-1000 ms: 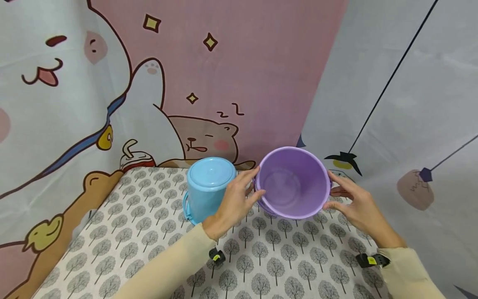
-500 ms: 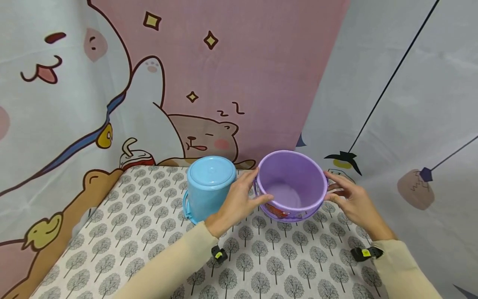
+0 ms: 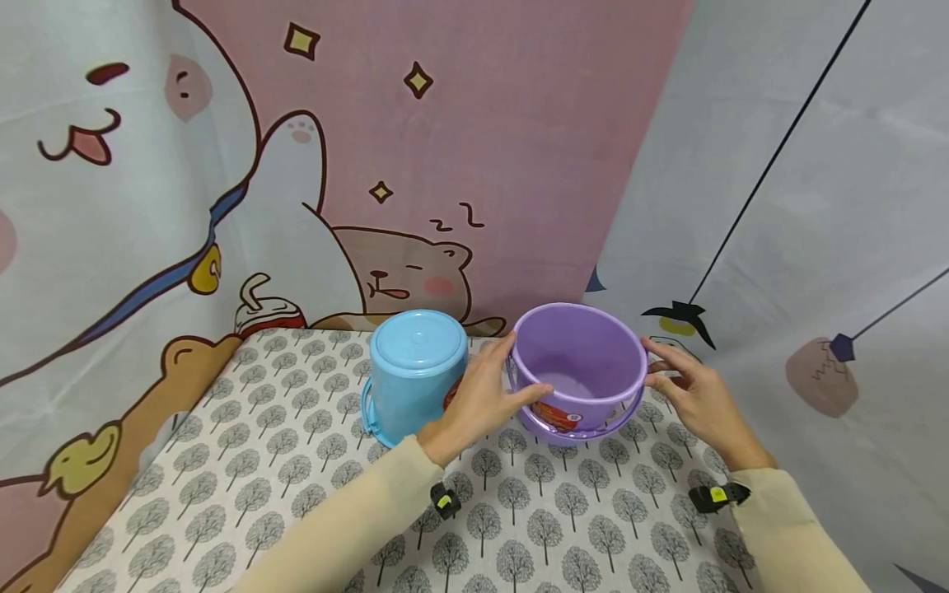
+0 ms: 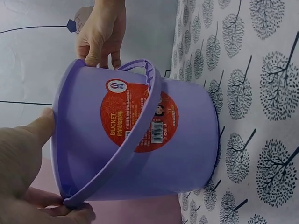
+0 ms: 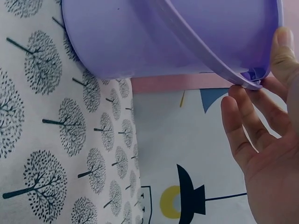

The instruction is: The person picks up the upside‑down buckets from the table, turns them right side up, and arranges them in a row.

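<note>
A purple bucket sits upright with its base down at the tree-print tablecloth, its handle hanging over the front and a red label facing me. My left hand grips its left rim, thumb over the front edge. In the left wrist view the purple bucket fills the frame, with my left hand at its rim. My right hand pinches the right rim. The right wrist view shows my right hand with its thumb on the rim of the purple bucket and fingers under the handle pivot.
A light blue bucket stands upside down just left of my left hand, close to the purple one. Cartoon-printed curtains hang right behind and to the right of the table. The table's left edge runs diagonally.
The purple bucket was tilted with its mouth toward me and has come upright and lower, down to the tablecloth. Both hands followed it down, staying on the rim.
</note>
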The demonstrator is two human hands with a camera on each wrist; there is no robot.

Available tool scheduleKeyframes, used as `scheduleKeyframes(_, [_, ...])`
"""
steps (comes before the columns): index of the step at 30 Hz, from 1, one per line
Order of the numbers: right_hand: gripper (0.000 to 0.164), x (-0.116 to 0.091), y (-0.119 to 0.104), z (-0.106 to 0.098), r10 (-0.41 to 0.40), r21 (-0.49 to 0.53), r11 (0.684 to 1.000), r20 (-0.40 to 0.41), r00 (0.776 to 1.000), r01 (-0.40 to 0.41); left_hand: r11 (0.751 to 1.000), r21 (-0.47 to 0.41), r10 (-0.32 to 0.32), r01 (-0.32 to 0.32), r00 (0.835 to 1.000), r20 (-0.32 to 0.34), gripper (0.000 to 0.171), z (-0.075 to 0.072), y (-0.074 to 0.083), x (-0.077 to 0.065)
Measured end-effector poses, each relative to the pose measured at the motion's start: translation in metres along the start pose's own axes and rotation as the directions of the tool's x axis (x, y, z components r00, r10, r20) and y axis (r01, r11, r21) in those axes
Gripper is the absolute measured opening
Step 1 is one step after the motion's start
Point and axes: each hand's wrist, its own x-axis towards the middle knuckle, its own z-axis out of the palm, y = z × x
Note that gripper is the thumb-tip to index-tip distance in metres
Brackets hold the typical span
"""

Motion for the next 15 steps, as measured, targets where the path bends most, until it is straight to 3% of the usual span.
scheduleKeyframes(9, [0.063, -0.0006, 0.0015, 0.0023, 0.082, 0.014, 0.996, 0.058, 0.995, -0.083, 0.999, -0.010, 0.033, -0.033, 0.999, 0.013, 0.112, 0.0064, -0.0017, 0.0016])
scheduleKeyframes(15, [0.062, -0.0036, 0.0032, 0.0033, 0.084, -0.005, 0.996, 0.061, 0.995, -0.083, 1.000, 0.000, 0.002, -0.002, 1.000, 0.020, 0.114, 0.0070, -0.0008, 0.0006])
